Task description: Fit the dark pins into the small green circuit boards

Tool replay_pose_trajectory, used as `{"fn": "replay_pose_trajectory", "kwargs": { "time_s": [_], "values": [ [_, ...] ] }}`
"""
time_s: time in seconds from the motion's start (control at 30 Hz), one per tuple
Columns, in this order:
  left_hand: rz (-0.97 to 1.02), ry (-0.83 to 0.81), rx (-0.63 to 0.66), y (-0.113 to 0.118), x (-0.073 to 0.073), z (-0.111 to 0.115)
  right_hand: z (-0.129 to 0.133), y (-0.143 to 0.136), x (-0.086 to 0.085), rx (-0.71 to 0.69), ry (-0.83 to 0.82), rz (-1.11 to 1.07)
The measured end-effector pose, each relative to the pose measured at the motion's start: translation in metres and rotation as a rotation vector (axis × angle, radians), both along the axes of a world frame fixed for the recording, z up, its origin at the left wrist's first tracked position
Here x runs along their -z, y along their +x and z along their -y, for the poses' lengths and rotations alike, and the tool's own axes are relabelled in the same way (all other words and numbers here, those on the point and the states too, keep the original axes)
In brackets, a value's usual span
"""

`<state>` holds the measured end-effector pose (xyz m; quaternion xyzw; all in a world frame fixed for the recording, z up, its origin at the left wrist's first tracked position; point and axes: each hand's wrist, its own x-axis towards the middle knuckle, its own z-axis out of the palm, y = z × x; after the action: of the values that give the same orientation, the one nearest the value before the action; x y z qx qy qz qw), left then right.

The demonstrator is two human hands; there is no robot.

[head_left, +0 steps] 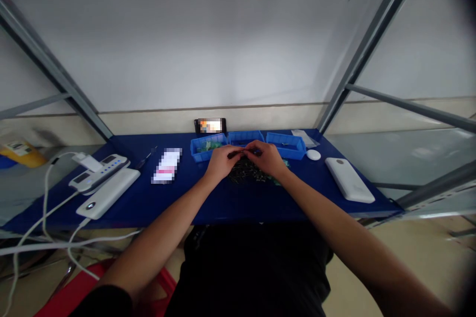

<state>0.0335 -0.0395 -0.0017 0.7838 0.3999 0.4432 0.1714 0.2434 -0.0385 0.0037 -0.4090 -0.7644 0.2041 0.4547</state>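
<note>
My left hand (222, 159) and my right hand (265, 156) meet over a pile of small dark parts (243, 172) on the blue tabletop (223, 203). The fingertips of both hands are pinched together around something small and dark, too small to name. Behind the hands stand three blue bins. The left bin (195, 151) has pale green pieces (208, 145) in it. My fingers partly cover the middle bin (245, 135). In the right bin (297, 152) lie a few small items. Some greenish pieces (285, 163) show beside my right wrist.
On the left are a power strip (98, 174), a white power bank (107, 194), cables, a screwdriver (143, 162) and a lit phone (167, 166). Another phone (210, 125) leans at the back. To the right lie a round white case (313, 155), a plastic bag (305, 137) and another power bank (349, 181).
</note>
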Motion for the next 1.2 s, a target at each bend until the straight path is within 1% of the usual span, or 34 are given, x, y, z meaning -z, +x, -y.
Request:
{"fn": "replay_pose_trajectory", "kwargs": {
  "time_s": [0.1,0.17,0.27,0.33,0.4,0.5,0.57,0.6,0.67,0.73,0.77,0.83,0.9,0.97,1.07,1.2],
  "values": [
    [0.014,0.003,0.015,0.001,0.001,0.0,-0.003,0.001,0.002,-0.022,-0.033,-0.044],
    [0.065,-0.034,0.033,0.001,0.002,0.0,-0.003,0.002,0.003,-0.03,-0.04,-0.059],
    [0.143,-0.101,0.058,0.002,0.003,0.001,-0.001,0.002,-0.001,-0.018,-0.03,-0.035],
    [0.153,-0.112,0.055,0.002,0.002,0.002,0.0,0.002,-0.004,-0.002,-0.015,-0.016],
    [0.157,-0.113,0.055,0.003,0.001,0.003,0.001,0.003,-0.008,0.006,0.017,0.006],
    [0.181,-0.116,0.075,0.004,0.002,0.002,-0.001,0.01,-0.012,0.028,0.119,0.061],
    [0.194,-0.123,0.078,0.004,0.004,0.0,-0.003,0.019,-0.015,0.113,0.2,0.103],
    [0.198,-0.128,0.072,0.004,0.005,-0.001,-0.004,0.025,-0.016,0.195,0.231,0.123],
    [0.197,-0.138,0.054,0.004,0.007,-0.003,-0.007,0.037,-0.018,0.398,0.275,0.158],
    [0.19,-0.136,0.03,0.003,0.008,-0.004,-0.01,0.048,-0.019,0.541,0.301,0.212],
    [0.18,-0.128,0.017,0.003,0.008,-0.004,-0.012,0.054,-0.019,0.571,0.309,0.245],
    [0.143,-0.104,-0.008,0.002,0.008,-0.004,-0.015,0.062,-0.019,0.583,0.313,0.293],
    [0.098,-0.082,-0.018,0.002,0.008,-0.003,-0.017,0.065,-0.019,0.527,0.307,0.304],
    [0.072,-0.07,-0.016,0.002,0.007,-0.003,-0.017,0.062,-0.019,0.393,0.29,0.281],
    [0.066,-0.064,-0.027,0.001,0.006,-0.004,-0.013,0.047,-0.016,0.106,0.238,0.244],
    [0.062,-0.045,-0.042,0.0,0.002,-0.002,-0.002,0.021,-0.007,-0.267,0.18,0.293]
  ]
}}
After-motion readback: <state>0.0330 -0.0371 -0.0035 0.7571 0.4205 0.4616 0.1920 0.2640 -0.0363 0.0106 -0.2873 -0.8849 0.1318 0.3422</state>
